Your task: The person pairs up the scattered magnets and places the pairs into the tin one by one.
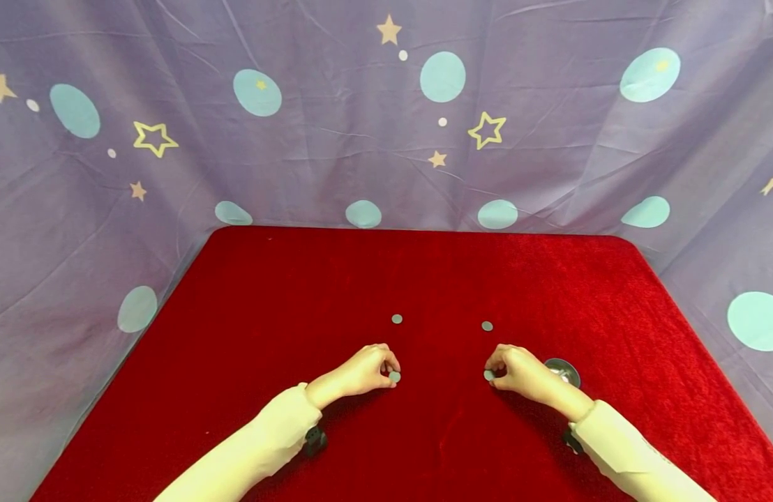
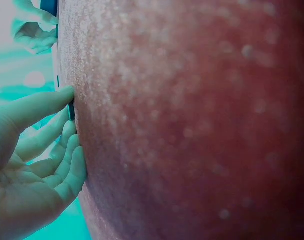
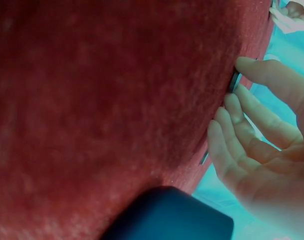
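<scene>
My left hand (image 1: 366, 369) pinches a small flat grey disc (image 1: 395, 376) by its edges, low over the red cloth, its thumb and fingertips touching the surface. The left wrist view shows that disc (image 2: 71, 110) edge-on. To the right, my right hand (image 1: 518, 371) pinches a similar disc (image 1: 489, 375) between thumb and forefinger, also at the cloth. That disc (image 3: 235, 81) looks dark and thin in the right wrist view. Farther back lie two more discs, a left one (image 1: 396, 318) and a right one (image 1: 487, 325). Whether they are coins I cannot tell.
A metal bowl (image 1: 571, 368) stands just right of my right hand, partly hidden by the wrist; in the right wrist view the dark bowl (image 3: 171, 215) is close below. Red cloth (image 1: 298, 293) covers the table. A patterned purple curtain (image 1: 336, 125) surrounds its back and sides.
</scene>
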Motion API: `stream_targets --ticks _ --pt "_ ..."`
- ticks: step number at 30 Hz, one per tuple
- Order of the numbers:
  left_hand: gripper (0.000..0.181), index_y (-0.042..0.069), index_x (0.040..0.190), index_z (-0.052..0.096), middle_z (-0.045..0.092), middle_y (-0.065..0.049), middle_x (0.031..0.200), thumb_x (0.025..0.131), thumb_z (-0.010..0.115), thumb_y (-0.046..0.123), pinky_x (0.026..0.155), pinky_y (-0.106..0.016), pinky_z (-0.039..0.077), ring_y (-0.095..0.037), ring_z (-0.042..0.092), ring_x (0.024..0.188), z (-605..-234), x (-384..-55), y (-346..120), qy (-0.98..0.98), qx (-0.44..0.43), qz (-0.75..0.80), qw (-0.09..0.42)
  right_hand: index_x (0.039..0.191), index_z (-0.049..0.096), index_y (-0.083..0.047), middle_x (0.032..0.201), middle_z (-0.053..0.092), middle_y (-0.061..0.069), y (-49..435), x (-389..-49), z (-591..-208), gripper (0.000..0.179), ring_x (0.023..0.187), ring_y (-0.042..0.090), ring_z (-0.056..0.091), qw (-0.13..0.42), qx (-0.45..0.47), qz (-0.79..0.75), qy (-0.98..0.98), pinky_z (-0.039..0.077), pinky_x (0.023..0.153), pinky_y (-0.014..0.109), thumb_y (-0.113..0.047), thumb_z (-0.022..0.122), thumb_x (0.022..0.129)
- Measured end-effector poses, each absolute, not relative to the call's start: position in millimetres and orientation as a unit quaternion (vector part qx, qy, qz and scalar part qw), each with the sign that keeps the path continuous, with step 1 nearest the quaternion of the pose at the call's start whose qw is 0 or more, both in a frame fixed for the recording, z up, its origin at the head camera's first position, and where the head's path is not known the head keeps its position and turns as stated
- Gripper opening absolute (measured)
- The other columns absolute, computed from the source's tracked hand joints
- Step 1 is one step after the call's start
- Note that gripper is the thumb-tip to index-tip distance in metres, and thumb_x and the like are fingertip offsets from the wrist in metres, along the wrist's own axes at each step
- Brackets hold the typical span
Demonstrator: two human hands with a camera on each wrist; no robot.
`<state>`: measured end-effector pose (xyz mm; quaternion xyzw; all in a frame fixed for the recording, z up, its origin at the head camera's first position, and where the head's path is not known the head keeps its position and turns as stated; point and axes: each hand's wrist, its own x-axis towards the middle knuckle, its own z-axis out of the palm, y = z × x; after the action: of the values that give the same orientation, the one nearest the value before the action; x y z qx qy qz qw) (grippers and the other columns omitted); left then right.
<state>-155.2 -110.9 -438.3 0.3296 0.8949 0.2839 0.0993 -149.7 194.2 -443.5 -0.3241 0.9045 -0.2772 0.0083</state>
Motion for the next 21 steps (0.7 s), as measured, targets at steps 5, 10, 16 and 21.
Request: stream_targets --ticks 5,10,16,21 --pt "0.015 0.004 0.082 0.066 0.055 -0.001 0.077 0.068 0.072 0.008 0.064 -0.018 0.043 -0.013 0.053 0.07 -439 -157 -108 0.894 0.335 0.281 0.094 0.074 0.064 -0.001 0.071 0.055 -0.002 192 -150 -442 0.013 0.064 0.01 0.052 0.019 -0.319 -0.283 0.904 0.044 0.058 0.021 0.001 0.07 0.063" --pt "0.015 0.003 0.082 0.066 0.055 -0.001 0.076 0.068 0.071 0.007 0.064 -0.019 0.042 -0.013 0.053 0.07 -439 -158 -104 0.893 0.339 0.282 0.094 0.074 0.064 -0.001 0.072 0.056 -0.002 189 -151 -441 0.012 0.065 0.009 0.052 0.02 -0.323 -0.281 0.903 0.044 0.058 0.021 0.0 0.07 0.063" --pt "0.015 0.004 0.082 0.066 0.055 0.0 0.076 0.068 0.071 0.008 0.066 -0.02 0.042 -0.013 0.052 0.071 -440 -158 -98 0.893 0.342 0.275 0.095 0.073 0.064 -0.002 0.07 0.055 -0.003 183 -152 -442 0.011 0.064 0.007 0.051 0.026 -0.327 -0.279 0.902 0.044 0.057 0.021 0.0 0.07 0.063" --pt "0.015 0.004 0.081 0.066 0.055 -0.001 0.076 0.068 0.071 0.008 0.066 -0.019 0.042 -0.012 0.052 0.071 -441 -159 -93 0.892 0.35 0.272 0.091 0.072 0.064 -0.003 0.071 0.055 -0.003 178 -152 -441 0.01 0.063 0.005 0.051 0.034 -0.326 -0.285 0.901 0.044 0.057 0.02 0.001 0.069 0.064"
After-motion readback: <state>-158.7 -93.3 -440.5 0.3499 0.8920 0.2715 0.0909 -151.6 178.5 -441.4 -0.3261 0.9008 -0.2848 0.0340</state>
